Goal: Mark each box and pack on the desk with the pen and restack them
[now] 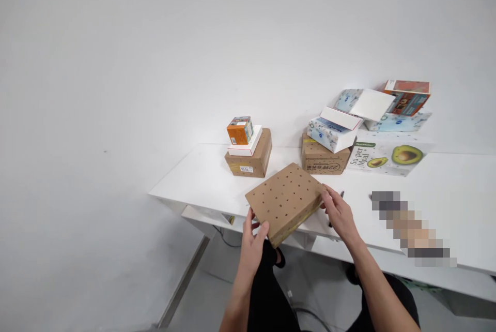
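A brown cardboard box (287, 197) with small dark dots on its top is tilted between my two hands near the table's front edge. My left hand (253, 239) grips its near left corner, thumb on the side and fingers partly hidden beneath. At the right end my right hand (339, 213) holds the box, its thumb and fingers round the edge. Yellow tape runs along the box's near side. Behind it on the left, another cardboard box (250, 164) carries a flat white box (246, 147) and a small orange box (240, 131).
On the white table (194, 171), a cardboard box (323, 159) stands against the wall under an opened floral carton (333, 133). Beside it is an avocado-printed box (387, 156), with more cartons and a red box (408, 96) above. A pixelated patch (413, 228) covers something at right.
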Demonstrator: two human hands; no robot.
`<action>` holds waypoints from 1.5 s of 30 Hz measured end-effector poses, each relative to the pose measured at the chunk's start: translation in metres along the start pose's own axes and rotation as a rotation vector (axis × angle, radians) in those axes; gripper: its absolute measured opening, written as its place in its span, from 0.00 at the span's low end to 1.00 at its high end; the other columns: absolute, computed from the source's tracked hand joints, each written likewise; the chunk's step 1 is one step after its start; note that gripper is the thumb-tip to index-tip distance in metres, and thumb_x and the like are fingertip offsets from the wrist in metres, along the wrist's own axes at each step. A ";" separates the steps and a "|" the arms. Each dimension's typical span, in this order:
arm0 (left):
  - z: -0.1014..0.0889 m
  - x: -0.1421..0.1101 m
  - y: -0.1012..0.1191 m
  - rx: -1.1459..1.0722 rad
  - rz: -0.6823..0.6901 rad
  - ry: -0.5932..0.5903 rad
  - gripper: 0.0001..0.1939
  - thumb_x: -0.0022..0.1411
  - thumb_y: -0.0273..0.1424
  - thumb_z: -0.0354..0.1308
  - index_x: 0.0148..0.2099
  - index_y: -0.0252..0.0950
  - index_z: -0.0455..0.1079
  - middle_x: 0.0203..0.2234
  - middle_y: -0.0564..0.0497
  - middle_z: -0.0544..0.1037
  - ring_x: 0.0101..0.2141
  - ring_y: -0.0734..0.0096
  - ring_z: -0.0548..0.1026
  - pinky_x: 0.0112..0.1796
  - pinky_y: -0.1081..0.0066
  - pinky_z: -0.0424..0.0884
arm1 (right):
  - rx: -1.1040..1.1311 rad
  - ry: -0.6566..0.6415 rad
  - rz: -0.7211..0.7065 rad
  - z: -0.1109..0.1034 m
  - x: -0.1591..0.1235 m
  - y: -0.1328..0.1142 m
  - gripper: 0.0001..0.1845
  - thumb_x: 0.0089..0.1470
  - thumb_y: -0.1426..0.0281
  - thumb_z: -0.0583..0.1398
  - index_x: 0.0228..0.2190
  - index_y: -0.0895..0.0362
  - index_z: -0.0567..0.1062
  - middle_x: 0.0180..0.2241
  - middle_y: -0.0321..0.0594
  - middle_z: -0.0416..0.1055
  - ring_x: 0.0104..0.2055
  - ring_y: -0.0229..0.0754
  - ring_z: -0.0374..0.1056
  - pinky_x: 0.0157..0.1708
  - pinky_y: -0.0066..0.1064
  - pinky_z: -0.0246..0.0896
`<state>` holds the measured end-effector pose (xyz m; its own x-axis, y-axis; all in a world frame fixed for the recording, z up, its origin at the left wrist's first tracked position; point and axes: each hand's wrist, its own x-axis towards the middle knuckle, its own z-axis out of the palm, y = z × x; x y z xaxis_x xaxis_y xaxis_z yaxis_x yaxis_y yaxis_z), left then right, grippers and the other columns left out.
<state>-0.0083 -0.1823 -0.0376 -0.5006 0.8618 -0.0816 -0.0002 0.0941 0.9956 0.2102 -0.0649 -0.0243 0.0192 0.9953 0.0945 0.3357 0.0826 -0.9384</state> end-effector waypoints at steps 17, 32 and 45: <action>0.003 0.017 -0.022 -0.055 0.249 0.013 0.28 0.54 0.31 0.56 0.58 0.41 0.59 0.57 0.44 0.65 0.55 0.62 0.66 0.55 0.61 0.62 | 0.097 0.026 0.073 -0.002 -0.049 0.023 0.29 0.58 0.50 0.46 0.43 0.57 0.74 0.44 0.49 0.73 0.46 0.51 0.66 0.48 0.43 0.61; -0.005 0.013 0.009 0.111 0.255 0.168 0.25 0.61 0.50 0.46 0.43 0.35 0.71 0.44 0.44 0.74 0.46 0.60 0.71 0.47 0.62 0.67 | -0.019 0.178 -0.011 -0.009 -0.054 -0.011 0.25 0.53 0.48 0.51 0.33 0.57 0.72 0.34 0.46 0.72 0.35 0.46 0.66 0.30 0.34 0.61; -0.002 0.013 -0.009 0.018 0.312 0.176 0.17 0.57 0.41 0.55 0.45 0.37 0.72 0.49 0.44 0.71 0.52 0.59 0.67 0.49 0.65 0.66 | 0.078 0.136 -0.053 -0.002 -0.058 0.016 0.24 0.53 0.55 0.55 0.47 0.55 0.72 0.48 0.48 0.71 0.44 0.49 0.68 0.39 0.39 0.65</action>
<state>-0.0166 -0.1727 -0.0477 -0.6160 0.7514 0.2367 0.1907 -0.1493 0.9702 0.2167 -0.1217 -0.0444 0.1329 0.9740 0.1837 0.2656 0.1435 -0.9533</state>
